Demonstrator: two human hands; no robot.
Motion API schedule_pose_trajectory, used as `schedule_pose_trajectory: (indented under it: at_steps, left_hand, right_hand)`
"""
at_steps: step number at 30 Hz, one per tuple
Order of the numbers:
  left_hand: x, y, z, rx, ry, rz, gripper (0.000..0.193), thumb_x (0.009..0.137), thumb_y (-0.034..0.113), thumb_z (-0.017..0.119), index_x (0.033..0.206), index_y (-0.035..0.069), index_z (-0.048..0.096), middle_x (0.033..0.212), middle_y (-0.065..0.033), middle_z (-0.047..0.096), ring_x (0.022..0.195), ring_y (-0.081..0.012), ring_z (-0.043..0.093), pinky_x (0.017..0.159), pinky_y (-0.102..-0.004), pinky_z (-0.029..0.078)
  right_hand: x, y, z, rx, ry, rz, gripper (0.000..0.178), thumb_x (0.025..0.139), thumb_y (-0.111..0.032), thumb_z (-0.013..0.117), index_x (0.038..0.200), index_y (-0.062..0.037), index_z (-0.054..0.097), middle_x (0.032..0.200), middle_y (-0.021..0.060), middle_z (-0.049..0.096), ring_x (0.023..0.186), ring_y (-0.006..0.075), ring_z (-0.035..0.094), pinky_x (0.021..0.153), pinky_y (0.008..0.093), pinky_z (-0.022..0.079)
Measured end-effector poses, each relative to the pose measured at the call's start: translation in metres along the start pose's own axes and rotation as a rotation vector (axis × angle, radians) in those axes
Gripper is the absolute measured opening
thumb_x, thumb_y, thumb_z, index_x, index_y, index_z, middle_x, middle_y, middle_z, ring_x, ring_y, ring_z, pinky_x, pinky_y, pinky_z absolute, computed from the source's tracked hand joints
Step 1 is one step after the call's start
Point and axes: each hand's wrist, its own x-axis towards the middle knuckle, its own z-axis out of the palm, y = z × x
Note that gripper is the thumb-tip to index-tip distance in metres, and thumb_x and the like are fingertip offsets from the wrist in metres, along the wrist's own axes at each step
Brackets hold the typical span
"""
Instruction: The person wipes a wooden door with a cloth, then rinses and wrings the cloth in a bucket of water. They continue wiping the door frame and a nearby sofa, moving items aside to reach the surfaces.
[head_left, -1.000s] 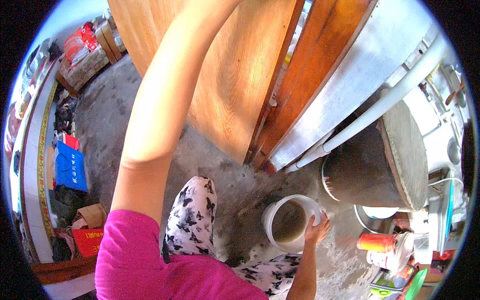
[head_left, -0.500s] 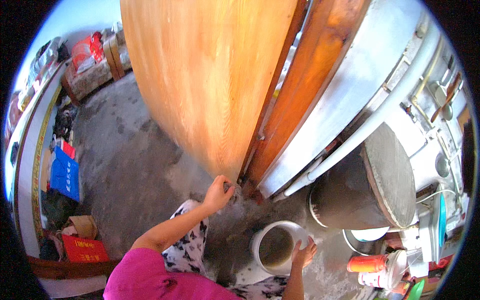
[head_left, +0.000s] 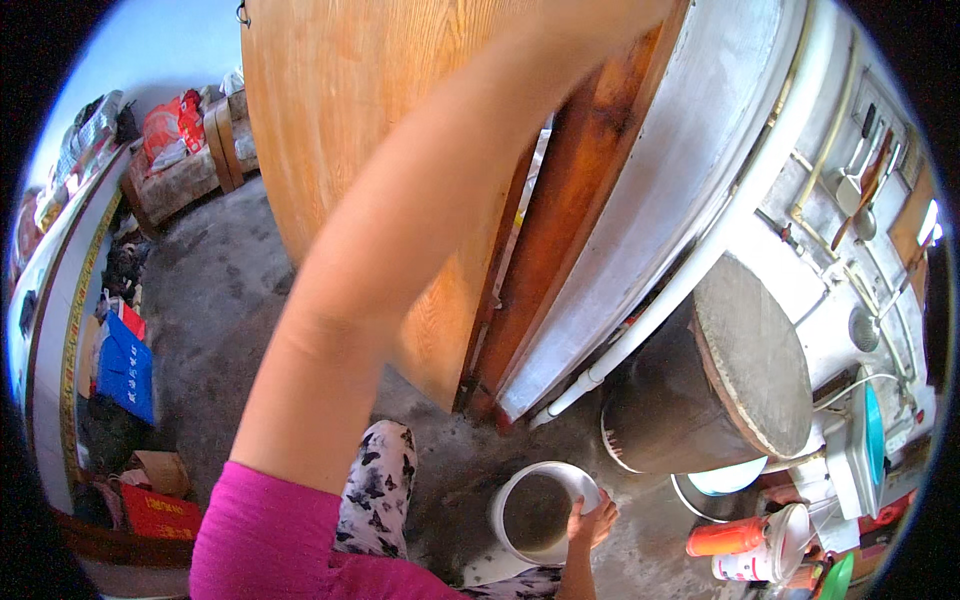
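Note:
My left arm (head_left: 370, 240) reaches up across the wooden door (head_left: 340, 130), toward the brown door frame (head_left: 570, 190). Its far end is blurred at the top edge of the view, so the fingers and anything in them are hidden. Low on the right, my right hand (head_left: 597, 520) grips the rim of a white bucket (head_left: 505, 535), thumb on the inner side. Murky greyish-brown water (head_left: 537, 512) stands in the bucket, which sits on the floor beside my knee.
Right of the frame, a white pipe (head_left: 640, 345) runs past a large dark vat (head_left: 670, 410) with a grey lid. An orange container (head_left: 725, 537) and a white tub (head_left: 790, 540) stand at lower right. A blue bag (head_left: 125, 370) and a red box (head_left: 160, 512) lie along the left.
My left hand has swung from the door's lower corner, where it held a small greyish wad, up to the top edge. My right hand stays at the bucket rim, its fingers now closer around it.

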Motion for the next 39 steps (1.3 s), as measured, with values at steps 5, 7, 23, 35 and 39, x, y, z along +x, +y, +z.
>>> schedule_pose_trajectory:
  at_steps: [5,7,23,35,39]
  left_hand:
    - [-0.074,-0.047,0.007,1.024,0.198,0.278,0.018,0.096,0.004,0.051,0.11,-0.001,0.06,0.11,-0.0197,0.062,0.101,-0.0341,0.059,0.087,-0.041,0.048]
    - [-0.13,-0.042,-0.003,0.857,0.094,0.196,0.017,0.089,-0.002,0.057,0.106,0.001,0.061,0.117,-0.023,0.056,0.106,-0.043,0.053,0.087,-0.0483,0.046]
    - [-0.323,0.041,-0.137,0.551,-0.264,-0.468,0.036,0.087,-0.005,0.056,0.12,0.003,0.066,0.119,-0.0161,0.068,0.116,-0.0292,0.063,0.102,-0.0423,0.047]
    - [-0.032,-0.068,-0.087,0.529,0.114,0.414,0.028,0.1,0.008,0.049,0.122,-0.004,0.061,0.114,-0.0209,0.065,0.107,-0.0338,0.063,0.095,-0.0399,0.049]
    - [-0.186,-0.063,-0.103,0.897,0.062,0.191,0.027,0.085,0.001,0.055,0.111,0.002,0.064,0.121,-0.0224,0.059,0.111,-0.0406,0.055,0.096,-0.0492,0.041]
  right_hand:
    - [-0.002,-0.009,-0.004,0.054,-0.007,0.033,0.055,0.085,-0.047,0.064,0.129,-0.0153,0.056,0.122,0.0141,0.058,0.117,0.0371,0.052,0.097,0.0507,0.047]
    - [-0.001,-0.01,-0.005,0.049,-0.016,0.045,0.054,0.085,-0.045,0.065,0.129,-0.0161,0.056,0.123,0.0132,0.058,0.119,0.0373,0.051,0.096,0.0508,0.048]
    - [0.002,0.0,0.005,0.0,0.069,-0.027,0.054,0.087,-0.045,0.062,0.129,-0.0117,0.056,0.12,0.0157,0.058,0.113,0.0388,0.053,0.094,0.051,0.048]
    - [0.002,0.003,-0.001,0.024,0.029,-0.001,0.052,0.087,-0.043,0.064,0.127,-0.0103,0.058,0.119,0.0146,0.059,0.116,0.0375,0.053,0.097,0.0505,0.047]
    - [0.001,0.002,0.003,0.036,0.056,-0.034,0.053,0.087,-0.045,0.063,0.128,-0.0105,0.058,0.12,0.0152,0.059,0.116,0.038,0.053,0.098,0.0508,0.046]
